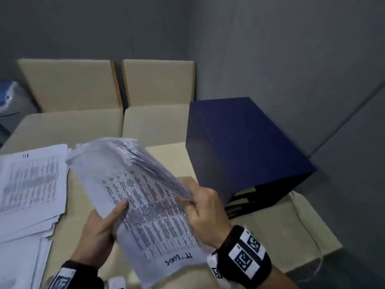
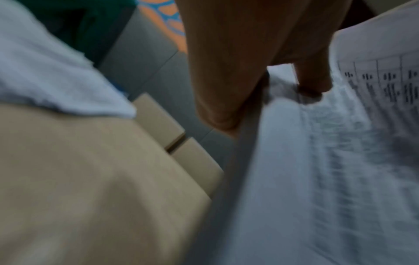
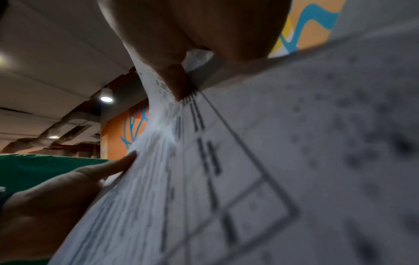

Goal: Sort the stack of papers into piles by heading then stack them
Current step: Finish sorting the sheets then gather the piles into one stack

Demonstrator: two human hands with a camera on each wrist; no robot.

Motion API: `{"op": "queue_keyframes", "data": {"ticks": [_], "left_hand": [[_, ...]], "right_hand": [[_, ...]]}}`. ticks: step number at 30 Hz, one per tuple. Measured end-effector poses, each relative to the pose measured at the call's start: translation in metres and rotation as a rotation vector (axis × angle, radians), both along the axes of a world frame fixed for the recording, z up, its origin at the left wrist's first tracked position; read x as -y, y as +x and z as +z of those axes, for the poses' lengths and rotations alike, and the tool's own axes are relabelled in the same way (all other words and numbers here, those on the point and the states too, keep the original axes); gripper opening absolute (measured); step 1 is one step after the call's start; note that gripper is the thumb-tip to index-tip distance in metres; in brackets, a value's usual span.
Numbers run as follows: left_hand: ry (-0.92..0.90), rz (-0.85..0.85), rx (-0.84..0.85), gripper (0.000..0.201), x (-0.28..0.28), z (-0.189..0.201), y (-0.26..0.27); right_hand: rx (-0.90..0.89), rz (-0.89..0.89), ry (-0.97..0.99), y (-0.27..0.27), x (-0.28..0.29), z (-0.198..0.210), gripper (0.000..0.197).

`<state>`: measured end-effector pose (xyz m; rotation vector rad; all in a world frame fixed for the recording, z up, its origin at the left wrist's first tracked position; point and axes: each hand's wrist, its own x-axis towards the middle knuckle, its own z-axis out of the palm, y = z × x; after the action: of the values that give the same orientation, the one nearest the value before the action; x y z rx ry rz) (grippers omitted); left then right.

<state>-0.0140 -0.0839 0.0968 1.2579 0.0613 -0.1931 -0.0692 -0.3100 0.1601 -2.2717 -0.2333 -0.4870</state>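
Cardboard boxes [image 1: 162, 126] with closed flaps serve as the counter, their far flaps standing up against the grey wall. At the right a dark blue file box [image 1: 245, 147] lies tipped on its side, folders showing at its near open end. At the left a loose pile of papers [image 1: 31, 184] lies fanned on the cardboard, its top sheet headed "HR", probably the first sorted pile.

The stack of papers [image 1: 145, 205] is held in the air between the two hands, near the middle. The left hand [image 1: 98, 232] grips its left edge from beneath, thumb pressed on the printed face, so the bundle stays steady. The right hand [image 1: 206, 209] pinches a thick sheaf at the right edge and bends it up and back, which bares a lower sheet with a handwritten heading at its near end; the wording looks like "IT" plus another word, though blur leaves that unsure. Lifting the sheaf seems meant for reading headings.
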Motion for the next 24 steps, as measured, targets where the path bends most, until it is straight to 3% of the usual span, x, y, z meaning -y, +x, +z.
{"op": "queue_keyframes", "data": {"ticks": [2, 5, 7, 9, 11, 13, 15, 18, 21, 23, 24], "left_hand": [[-0.169, 0.085, -0.068, 0.021, 0.028, -0.006, -0.027], [-0.241, 0.159, -0.193, 0.026, 0.068, -0.013, -0.068], [-0.254, 0.213, -0.263, 0.024, 0.086, -0.025, -0.096], [-0.181, 0.287, -0.337, 0.020, 0.105, -0.040, -0.123], [-0.054, 0.289, -0.369, 0.047, 0.125, -0.053, -0.151], [0.101, 0.255, -0.341, 0.022, 0.141, -0.057, -0.175], [0.266, 0.193, -0.341, 0.012, 0.153, -0.055, -0.193], [0.270, 0.086, -0.384, 0.027, 0.164, -0.058, -0.215], [0.226, -0.001, -0.480, 0.040, 0.175, -0.072, -0.231], [0.243, 0.046, -0.492, 0.060, 0.177, -0.085, -0.236], [0.256, 0.115, -0.489, 0.061, 0.178, -0.090, -0.236]], "right_hand": [[-0.049, -0.017, -0.027, -0.017, 0.009, -0.002, 0.024], [-0.186, 0.138, 0.145, -0.051, 0.045, -0.010, 0.015], [-0.208, 0.196, 0.056, -0.081, 0.075, -0.022, 0.019], [-0.195, 0.128, -0.061, -0.106, 0.105, -0.042, 0.024], [-0.223, 0.048, -0.114, -0.121, 0.132, -0.068, 0.031], [-0.331, 0.019, -0.095, -0.136, 0.158, -0.098, 0.036], [-0.526, 0.027, 0.040, -0.153, 0.186, -0.122, 0.038], [-0.734, 0.047, 0.379, -0.175, 0.220, -0.143, 0.023], [-0.753, 0.042, 0.572, -0.193, 0.239, -0.147, 0.025], [-0.755, 0.018, 0.707, -0.203, 0.249, -0.144, 0.029], [-0.755, -0.002, 0.777, -0.205, 0.255, -0.142, 0.029]]}}
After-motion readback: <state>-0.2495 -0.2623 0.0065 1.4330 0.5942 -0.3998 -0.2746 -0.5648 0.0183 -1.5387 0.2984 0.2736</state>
